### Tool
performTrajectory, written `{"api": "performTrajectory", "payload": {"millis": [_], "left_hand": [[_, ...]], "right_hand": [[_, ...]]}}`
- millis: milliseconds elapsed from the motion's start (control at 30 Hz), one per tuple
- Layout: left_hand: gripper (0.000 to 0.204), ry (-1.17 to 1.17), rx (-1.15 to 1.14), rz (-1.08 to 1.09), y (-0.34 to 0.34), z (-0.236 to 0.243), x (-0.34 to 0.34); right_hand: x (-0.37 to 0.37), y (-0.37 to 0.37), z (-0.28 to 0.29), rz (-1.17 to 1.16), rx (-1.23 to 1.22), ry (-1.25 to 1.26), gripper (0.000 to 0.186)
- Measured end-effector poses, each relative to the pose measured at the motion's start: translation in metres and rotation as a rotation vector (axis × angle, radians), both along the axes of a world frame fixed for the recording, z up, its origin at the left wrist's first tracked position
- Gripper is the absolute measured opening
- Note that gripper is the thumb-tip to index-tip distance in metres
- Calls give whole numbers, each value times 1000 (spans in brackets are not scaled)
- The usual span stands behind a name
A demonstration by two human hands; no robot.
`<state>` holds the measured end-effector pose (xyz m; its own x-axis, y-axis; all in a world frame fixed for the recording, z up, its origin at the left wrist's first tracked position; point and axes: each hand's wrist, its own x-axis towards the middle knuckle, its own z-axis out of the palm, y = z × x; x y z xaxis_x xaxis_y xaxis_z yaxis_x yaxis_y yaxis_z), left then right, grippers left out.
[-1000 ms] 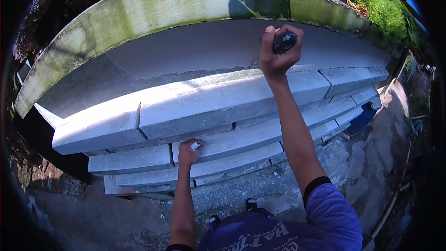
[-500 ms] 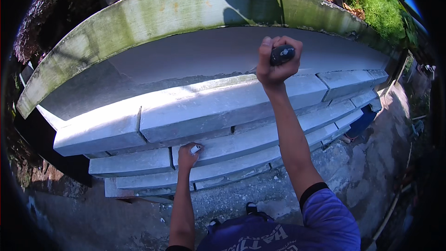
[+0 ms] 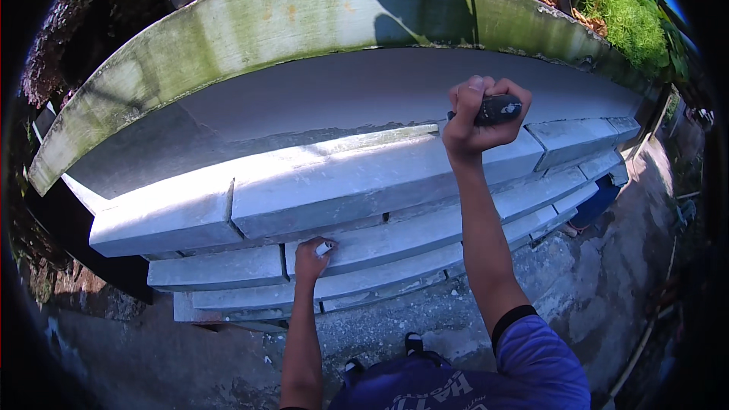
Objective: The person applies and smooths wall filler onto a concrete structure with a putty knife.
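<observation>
Left hand (image 3: 313, 257) rests low on the stacked grey concrete ledges (image 3: 364, 182), pinching something small and white. Farther up, right hand (image 3: 478, 118) is fisted around a dark tool handle (image 3: 497, 109) lying sideways, against the pale plastered wall (image 3: 342, 95).

the right hand (image 3: 480, 118) closes round a dark tool handle (image 3: 501, 108), so its working end is hidden and its kind cannot be told; the left hand (image 3: 312, 257) covers most of a small pale object (image 3: 324, 246), too small to identify; the blue item (image 3: 596, 201) behind the stacked grey concrete slabs (image 3: 364, 190) is mostly hidden; the picture's lower edge cuts off the blue shirt (image 3: 456, 387).
</observation>
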<state>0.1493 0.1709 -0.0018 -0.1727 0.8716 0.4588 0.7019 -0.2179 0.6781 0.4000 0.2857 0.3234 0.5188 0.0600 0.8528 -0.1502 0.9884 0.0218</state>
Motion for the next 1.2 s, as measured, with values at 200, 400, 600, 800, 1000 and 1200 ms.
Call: {"api": "performTrajectory", "payload": {"millis": [200, 400, 600, 800, 1000, 1200], "left_hand": [[19, 4, -22, 8, 2, 2, 3], [23, -20, -26, -18, 2, 3, 3], [19, -30, -27, -15, 1, 0, 2], [17, 11, -7, 2, 3, -6, -3], [18, 0, -13, -15, 2, 3, 4], [20, -10, -30, -11, -1, 6, 4]], "right_hand": [[-3, 8, 14, -208, -86, -104, 21], [-8, 7, 14, -427, -8, -157, 20], [-6, -7, 27, -91, 54, -17, 20], [-10, 4, 24, -305, -1, -141, 17], [-14, 9, 15, -519, -10, -212, 16], [-2, -3, 0, -172, -35, -66, 16]]}}
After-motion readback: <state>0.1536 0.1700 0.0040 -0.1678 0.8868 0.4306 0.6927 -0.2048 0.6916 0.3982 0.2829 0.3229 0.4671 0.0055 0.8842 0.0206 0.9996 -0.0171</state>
